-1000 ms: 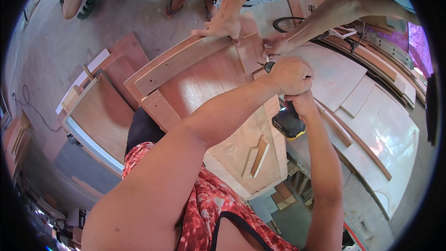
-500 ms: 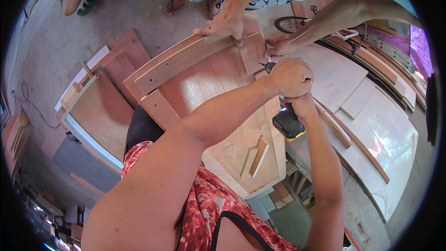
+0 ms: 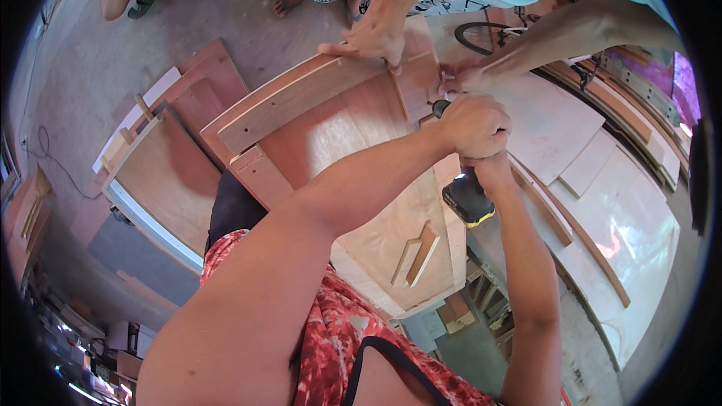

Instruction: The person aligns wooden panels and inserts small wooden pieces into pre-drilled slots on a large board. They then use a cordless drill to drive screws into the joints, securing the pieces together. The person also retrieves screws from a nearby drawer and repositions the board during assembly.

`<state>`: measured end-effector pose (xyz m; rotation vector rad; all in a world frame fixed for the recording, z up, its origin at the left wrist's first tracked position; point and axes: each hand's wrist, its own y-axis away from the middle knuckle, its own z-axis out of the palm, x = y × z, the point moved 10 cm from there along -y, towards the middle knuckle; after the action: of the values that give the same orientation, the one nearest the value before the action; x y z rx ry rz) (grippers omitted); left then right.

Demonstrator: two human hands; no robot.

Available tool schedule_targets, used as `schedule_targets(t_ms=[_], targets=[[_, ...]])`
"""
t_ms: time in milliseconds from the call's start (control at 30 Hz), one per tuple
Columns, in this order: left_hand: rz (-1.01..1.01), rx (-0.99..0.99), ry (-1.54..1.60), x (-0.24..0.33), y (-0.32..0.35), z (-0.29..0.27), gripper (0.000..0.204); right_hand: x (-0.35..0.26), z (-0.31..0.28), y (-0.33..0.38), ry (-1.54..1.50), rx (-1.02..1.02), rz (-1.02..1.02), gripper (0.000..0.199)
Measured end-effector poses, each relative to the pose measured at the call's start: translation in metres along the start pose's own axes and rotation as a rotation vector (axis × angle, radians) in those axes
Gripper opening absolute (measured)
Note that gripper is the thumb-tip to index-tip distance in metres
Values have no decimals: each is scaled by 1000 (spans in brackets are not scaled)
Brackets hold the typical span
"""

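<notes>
A cordless drill (image 3: pixel 468 201), black with a yellow stripe at its battery, is held between my two hands. My left hand (image 3: pixel 475 124) closes over the top and back of its body. Below that, my right hand (image 3: pixel 490 171) is wrapped round the handle. Its chuck points left, at the right edge of a framed plywood panel (image 3: pixel 346 139); where the bit's tip meets the wood is hard to make out. A co-worker's hand (image 3: pixel 372 43) presses on the panel's far strip. The co-worker's other hand (image 3: pixel 468 79) is at the panel's far right corner, close to the chuck.
Two short wood strips (image 3: pixel 416 256) lie on the near plywood. Pale boards (image 3: pixel 556 120) and long wooden battens (image 3: pixel 583 229) are on the right. Another framed panel (image 3: pixel 162 180) stands at left. A bicycle wheel (image 3: pixel 474 36) shows beyond the co-worker's arm.
The whole view has shifted slightly, so the panel and boards sit a little further right. Both hands keep their hold on the drill at the panel's right edge.
</notes>
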<state>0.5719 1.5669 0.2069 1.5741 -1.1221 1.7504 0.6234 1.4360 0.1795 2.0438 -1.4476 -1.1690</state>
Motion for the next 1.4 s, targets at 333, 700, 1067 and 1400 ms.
schedule_targets(t_ms=[333,700,1067,1400], targets=[[137,134,-42,23,18,-7,24,19,3,-6,-60,-53,-21,33],[307,-834,-883,-57,272,63,16,91,42,178,-775,273,-196,56],[653,-1223,-922,-60,316,121,18,193,86,250,-947,423,-60,62],[-1269,28,597,-115,264,64,16,162,83,249,-931,367,-174,60]])
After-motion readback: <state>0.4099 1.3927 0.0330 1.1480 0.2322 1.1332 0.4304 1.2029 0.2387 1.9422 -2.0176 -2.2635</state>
